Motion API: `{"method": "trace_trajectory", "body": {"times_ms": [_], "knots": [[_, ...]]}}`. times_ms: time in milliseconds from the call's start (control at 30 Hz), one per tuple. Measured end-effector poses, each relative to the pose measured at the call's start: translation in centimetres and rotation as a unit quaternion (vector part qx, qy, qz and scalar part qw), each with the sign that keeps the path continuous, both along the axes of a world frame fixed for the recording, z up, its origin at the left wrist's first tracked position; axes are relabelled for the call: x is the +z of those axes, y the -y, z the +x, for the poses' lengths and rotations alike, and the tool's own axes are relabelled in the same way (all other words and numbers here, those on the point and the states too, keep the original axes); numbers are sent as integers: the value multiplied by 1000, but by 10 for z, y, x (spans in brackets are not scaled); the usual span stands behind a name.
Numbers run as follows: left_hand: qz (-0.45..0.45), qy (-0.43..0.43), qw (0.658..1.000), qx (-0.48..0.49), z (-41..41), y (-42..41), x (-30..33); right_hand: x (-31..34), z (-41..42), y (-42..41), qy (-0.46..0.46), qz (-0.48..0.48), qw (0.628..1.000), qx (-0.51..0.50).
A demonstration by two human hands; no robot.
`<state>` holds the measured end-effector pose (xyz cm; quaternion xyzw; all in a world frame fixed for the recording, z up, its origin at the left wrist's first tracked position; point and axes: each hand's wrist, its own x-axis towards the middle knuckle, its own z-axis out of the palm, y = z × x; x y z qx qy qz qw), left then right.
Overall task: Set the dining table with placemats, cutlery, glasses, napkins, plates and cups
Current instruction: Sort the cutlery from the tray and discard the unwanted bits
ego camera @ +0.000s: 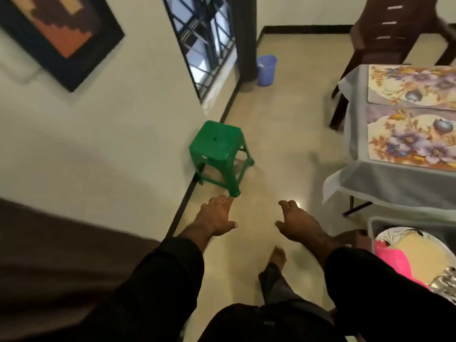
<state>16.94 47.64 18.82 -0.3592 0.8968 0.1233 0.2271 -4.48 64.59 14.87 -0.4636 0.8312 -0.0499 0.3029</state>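
Two floral placemats point(414, 119) lie side by side on the grey-covered table point(394, 178) at three o'clock, well apart from both hands. The left hand point(217, 215) and right hand point(298, 223) hang over the floor, fingers relaxed, holding nothing. A green stool point(217, 146) stands at twelve o'clock.

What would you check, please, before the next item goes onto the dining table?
1. Left hand free to pick up: ok, fingers spread, holding nothing.
2. Right hand free: ok, also holding nothing.
3. Placemats laid: ok for two floral placemats lying side by side on the table; the rest of the table is out of view.
4. Plates within reach: ok, a plate sits in the bin at lower right.
5. Walking path: ok, the green stool stands by the wall, off to the side.
6. Cutlery, glasses, napkins, cups located: cannot tell.
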Motion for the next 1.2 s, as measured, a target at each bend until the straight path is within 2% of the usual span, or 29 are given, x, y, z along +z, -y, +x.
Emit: {"method": "trace_trajectory", "body": {"times_ms": [133,267,433,600,733,800,1000,1067,1200], "knots": [[14,9,999,-42,-84,66,-4,-1,-70,57,6,13,999,-35],[33,-20,998,-47,-163,119,1,12,-144,103,-11,17,998,-59],[31,-4,993,-110,-265,198,3,22,-242,157,-30,-8,991,-132],[25,-8,984,-174,-402,293,-5,11,-333,201,-35,2,974,-222],[24,-13,964,-265,-514,336,0,13,-392,222,-22,0,946,-324],[14,1,942,-335,-569,346,6,15,-416,229,-19,-18,925,-380],[3,-8,886,-463,-733,343,14,7,-491,232,-64,-58,862,-499],[-3,-10,869,-495,-785,336,9,-2,-529,231,-88,-67,842,-527],[5,-1,859,-511,-863,326,1,-13,-598,230,-99,-37,820,-562]]}}
